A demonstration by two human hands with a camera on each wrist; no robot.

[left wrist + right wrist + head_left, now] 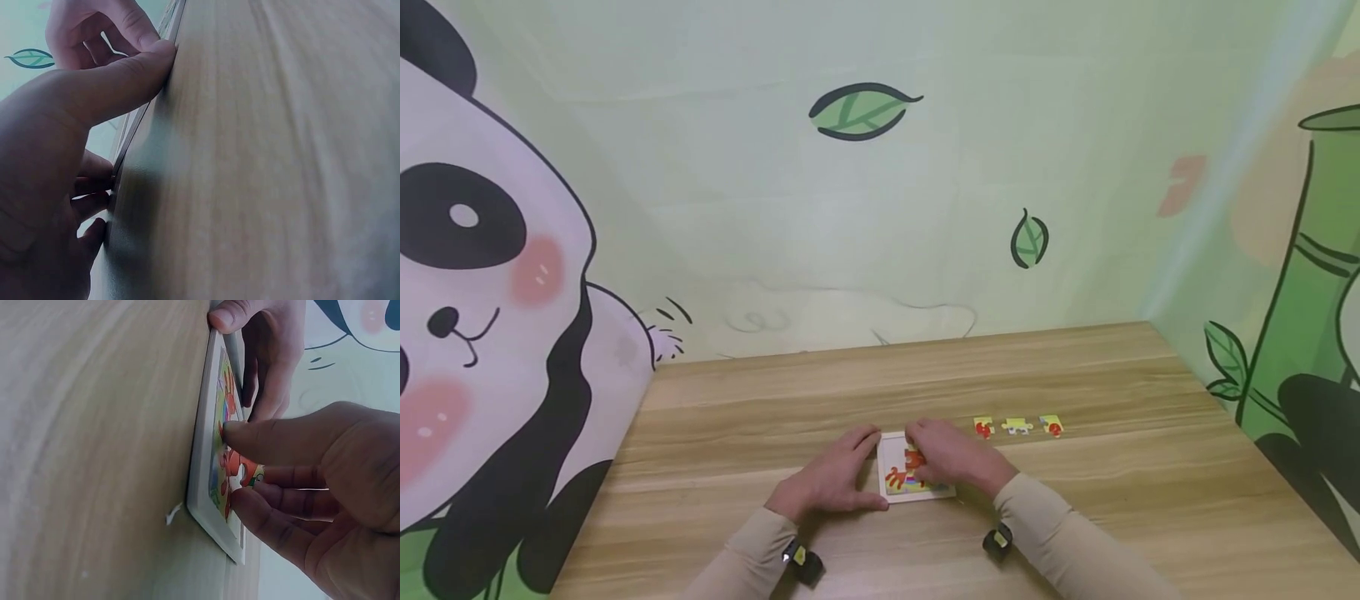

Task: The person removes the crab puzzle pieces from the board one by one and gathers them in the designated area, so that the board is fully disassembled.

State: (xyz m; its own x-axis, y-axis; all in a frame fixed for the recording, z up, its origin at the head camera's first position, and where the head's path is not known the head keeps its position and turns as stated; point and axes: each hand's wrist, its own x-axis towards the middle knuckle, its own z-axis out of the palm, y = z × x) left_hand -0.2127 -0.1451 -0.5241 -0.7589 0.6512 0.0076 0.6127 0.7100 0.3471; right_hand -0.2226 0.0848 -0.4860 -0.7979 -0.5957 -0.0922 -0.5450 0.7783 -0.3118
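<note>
Two hands at work. Left hand (835, 473) clamps the left rim of a shallow, white-framed puzzle tray (917, 497), middle of the wood-grained counter (1142, 475); right hand (958, 454) pinches a red-printed jigsaw piece (250, 469) over it. Best: brace tray, align tabs, press evenly. Count: one tray, one pinched piece, three loose yellow-printed pieces (1017, 425), rowed right and slightly farther.

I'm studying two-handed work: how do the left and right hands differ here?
The left hand holds the frame by its left side, while the right hand reaches over the puzzle. In the head view, the right hand hides part of the puzzle; the left hand hides none. Both are bare, with beige sleeves.
</note>
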